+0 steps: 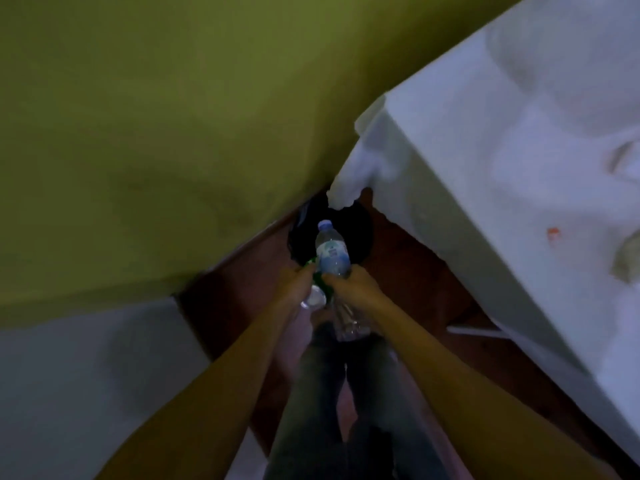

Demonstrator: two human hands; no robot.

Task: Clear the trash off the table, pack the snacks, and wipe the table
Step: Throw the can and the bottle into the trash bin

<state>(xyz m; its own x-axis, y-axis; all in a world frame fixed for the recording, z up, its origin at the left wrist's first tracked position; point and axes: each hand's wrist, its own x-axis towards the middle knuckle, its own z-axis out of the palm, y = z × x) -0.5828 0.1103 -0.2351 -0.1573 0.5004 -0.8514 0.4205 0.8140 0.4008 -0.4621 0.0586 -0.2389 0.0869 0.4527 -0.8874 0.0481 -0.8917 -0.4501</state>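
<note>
Water bottle (330, 252): at frame centre, cap pointing away over the black bin bag (362, 230).
Right hand (351, 282): curled round the bottle's base; a second clear bottle (346, 322) hangs under it.
Left hand (297, 282): closed on a green thing (313, 263) and what looks like another clear container; blur hides my fingers.
Table (485, 168): right of frame, white cloth with a red stain (553, 233) and scraps.
Risk: I've got too many items bunched together, so releasing them all at once could send one off the bag's edge onto the floor.
</note>
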